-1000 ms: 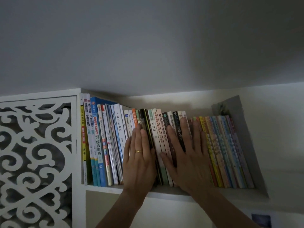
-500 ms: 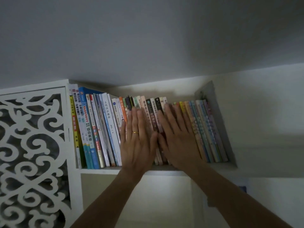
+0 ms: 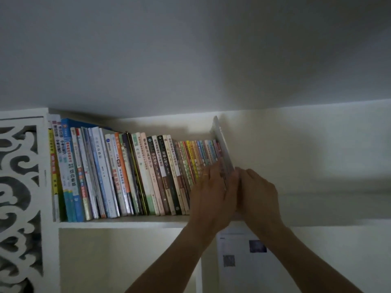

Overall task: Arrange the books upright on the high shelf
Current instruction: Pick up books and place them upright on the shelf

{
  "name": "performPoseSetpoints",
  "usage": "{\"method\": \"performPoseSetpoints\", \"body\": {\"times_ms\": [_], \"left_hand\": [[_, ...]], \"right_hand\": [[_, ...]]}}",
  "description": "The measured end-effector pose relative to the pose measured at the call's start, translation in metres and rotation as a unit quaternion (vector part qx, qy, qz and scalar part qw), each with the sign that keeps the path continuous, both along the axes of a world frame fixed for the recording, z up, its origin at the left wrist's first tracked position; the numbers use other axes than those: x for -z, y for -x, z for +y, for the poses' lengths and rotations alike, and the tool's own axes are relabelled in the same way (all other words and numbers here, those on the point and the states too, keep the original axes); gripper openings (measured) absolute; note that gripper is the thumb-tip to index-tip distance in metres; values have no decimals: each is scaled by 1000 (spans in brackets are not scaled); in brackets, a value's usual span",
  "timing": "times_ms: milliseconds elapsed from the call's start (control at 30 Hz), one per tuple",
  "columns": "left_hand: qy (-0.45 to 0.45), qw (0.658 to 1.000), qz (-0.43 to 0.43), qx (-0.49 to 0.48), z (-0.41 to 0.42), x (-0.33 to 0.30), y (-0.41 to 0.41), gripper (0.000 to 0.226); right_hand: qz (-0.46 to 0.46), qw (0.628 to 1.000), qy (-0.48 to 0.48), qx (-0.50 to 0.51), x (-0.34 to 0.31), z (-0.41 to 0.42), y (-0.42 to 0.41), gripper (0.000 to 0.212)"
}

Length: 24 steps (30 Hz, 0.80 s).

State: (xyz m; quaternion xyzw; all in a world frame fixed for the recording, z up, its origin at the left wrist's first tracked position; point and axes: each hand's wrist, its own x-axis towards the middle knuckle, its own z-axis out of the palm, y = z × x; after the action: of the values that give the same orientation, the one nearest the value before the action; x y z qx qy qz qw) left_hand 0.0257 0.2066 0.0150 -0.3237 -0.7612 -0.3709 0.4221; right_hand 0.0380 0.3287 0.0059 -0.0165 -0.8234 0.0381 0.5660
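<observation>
The books [image 3: 131, 174] fill the high shelf [image 3: 118, 224] in one row from nine o'clock to about three o'clock of the shelf bay, spines out, most leaning slightly left, so the arranging looks nearly done. At the row's right end, near four o'clock of centre, the left hand [image 3: 211, 193] lies with straight fingers on the last spines. The right hand [image 3: 257, 193] presses the grey end panel [image 3: 222, 142] beside them; whether it grips anything I cannot tell, and what seems left is squaring this end.
</observation>
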Motion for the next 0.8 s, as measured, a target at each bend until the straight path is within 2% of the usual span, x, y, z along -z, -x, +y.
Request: {"method": "performPoseSetpoints", "body": {"times_ms": [67, 133, 233, 300, 367, 433, 467, 500, 533, 600, 633, 667, 700, 733, 800], "left_hand": [[-54, 991, -81, 87, -7, -1, -12, 52], [-140, 974, -116, 133, -25, -3, -18, 40], [-220, 967, -104, 69, -69, -2, -18, 22], [-237, 967, -89, 14, -103, 4, -22, 16], [-243, 968, -52, -34, -135, 11, -30, 20], [-248, 964, -14, -93, -165, 18, -39, 23], [-256, 960, -2, -112, -178, 21, -44, 18], [-266, 957, 3, -118, -191, 24, -47, 14], [-275, 955, 5, -113, -203, 27, -49, 13], [-297, 950, -7, -97, -224, 33, -52, 15], [-310, 947, -19, -87, -233, 36, -52, 16], [-320, 944, -28, -75, -241, 38, -52, 16], [-324, 943, -32, -72, -248, 39, -52, 17], [-323, 943, -31, -71, -255, 39, -52, 17], [-323, 944, -37, -56, -269, 39, -52, 18]], "right_hand": [[103, 991, -4, -88, 3, -19, -10, 21], [127, 973, -12, -191, 4, -47, -16, 19], [26, 940, -3, -341, 4, -78, -6, 31], [-21, 929, -33, -368, 3, -96, -5, 39], [15, 935, -18, -354, 2, -108, -5, 45], [68, 936, 76, -337, -2, -118, -3, 46], [60, 923, 141, -352, -2, -123, 2, 43], [10, 895, 211, -393, -5, -129, 7, 41], [-68, 845, 284, -448, -7, -137, 11, 38], [-213, 707, 411, -534, -10, -157, 17, 28], [-252, 658, 443, -554, -11, -168, 21, 22], [-267, 642, 450, -560, -11, -180, 25, 18], [-263, 646, 451, -557, -11, -192, 26, 14], [-252, 664, 448, -543, -12, -204, 28, 13], [-233, 693, 450, -512, -14, -222, 33, 27]]}}
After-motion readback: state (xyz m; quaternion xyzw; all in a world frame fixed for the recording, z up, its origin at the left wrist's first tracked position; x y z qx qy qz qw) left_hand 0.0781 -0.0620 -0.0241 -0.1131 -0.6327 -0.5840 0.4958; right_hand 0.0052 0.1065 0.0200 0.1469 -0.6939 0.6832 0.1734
